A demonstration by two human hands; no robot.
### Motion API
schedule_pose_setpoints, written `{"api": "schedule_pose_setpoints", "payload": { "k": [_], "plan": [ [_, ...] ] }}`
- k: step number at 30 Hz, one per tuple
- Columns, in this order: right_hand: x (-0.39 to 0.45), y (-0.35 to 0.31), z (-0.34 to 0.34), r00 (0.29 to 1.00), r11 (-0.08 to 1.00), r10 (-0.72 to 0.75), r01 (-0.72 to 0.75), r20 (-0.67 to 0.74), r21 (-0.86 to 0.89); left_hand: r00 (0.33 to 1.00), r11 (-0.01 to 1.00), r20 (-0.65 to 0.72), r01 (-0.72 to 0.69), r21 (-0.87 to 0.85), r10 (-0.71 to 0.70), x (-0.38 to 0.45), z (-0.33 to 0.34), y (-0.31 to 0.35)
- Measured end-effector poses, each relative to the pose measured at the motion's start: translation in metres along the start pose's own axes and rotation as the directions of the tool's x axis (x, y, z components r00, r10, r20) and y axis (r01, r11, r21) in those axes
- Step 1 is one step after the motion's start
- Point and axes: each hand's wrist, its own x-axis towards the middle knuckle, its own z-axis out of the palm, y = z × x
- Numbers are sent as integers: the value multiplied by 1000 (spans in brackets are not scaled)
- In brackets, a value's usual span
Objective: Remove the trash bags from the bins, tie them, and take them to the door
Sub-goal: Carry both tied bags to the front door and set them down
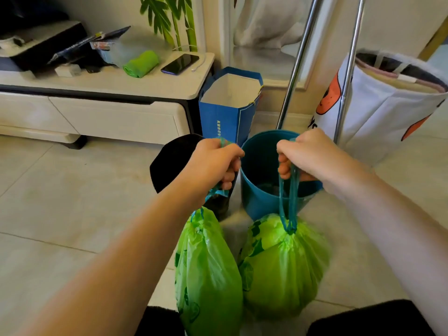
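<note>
Both fists were clenched tight. The left hand (214, 162) was wrapped around the teal drawstring (213, 191) of the left green bag (208, 275), and the right hand (306, 157) was closed on the long drawstring loop (288, 202) of the right green bag (283, 265). No fingers were spread and nothing was loose: each hand carried one bag, and the two hands were held apart at about the same height.

As for progress, both bags were out of their bins, with their mouths cinched shut into puckers under the strings, so the removing looked done and the tying too, though whether a real knot had been made could not be told. The bags hung between the person's knees and the bins; whether they cleared the tiled floor (60, 202) was hard to say.

Just beyond the hands stood the blue bin (257, 190), with no liner showing on it, and the black bin (172, 161) beside it on the left. Behind them were a blue paper bag (228, 117), a white cabinet (97, 115) and a white fabric hamper (378, 112). No door was in view, so by my reckoning the carry to the door was still to come.
</note>
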Motion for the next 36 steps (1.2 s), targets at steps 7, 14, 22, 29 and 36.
{"api": "schedule_pose_setpoints", "payload": {
  "k": [7, 14, 22, 29, 36],
  "plan": [
    [28, 5, -6, 991, 955, 107, -125, 82, 271, 995, 985, 72, 84, -148, -74, 11, 5, 3],
    [-4, -25, -45, 861, 959, 282, -246, 423, -140, 936, 945, 127, 323, 59, -328, -12, 14, 48],
    [-76, -48, -120, 717, 843, 537, -449, 444, -294, 742, 772, 226, 629, 93, -631, -88, 52, 130],
    [-147, -96, -216, 762, 801, 597, -580, 249, -147, 725, 738, 237, 514, 438, -646, -133, 97, 231],
    [-232, -117, -335, 706, 683, 701, -705, 100, 190, 648, 714, 367, 415, 564, -667, -174, 173, 327]
  ]
}}
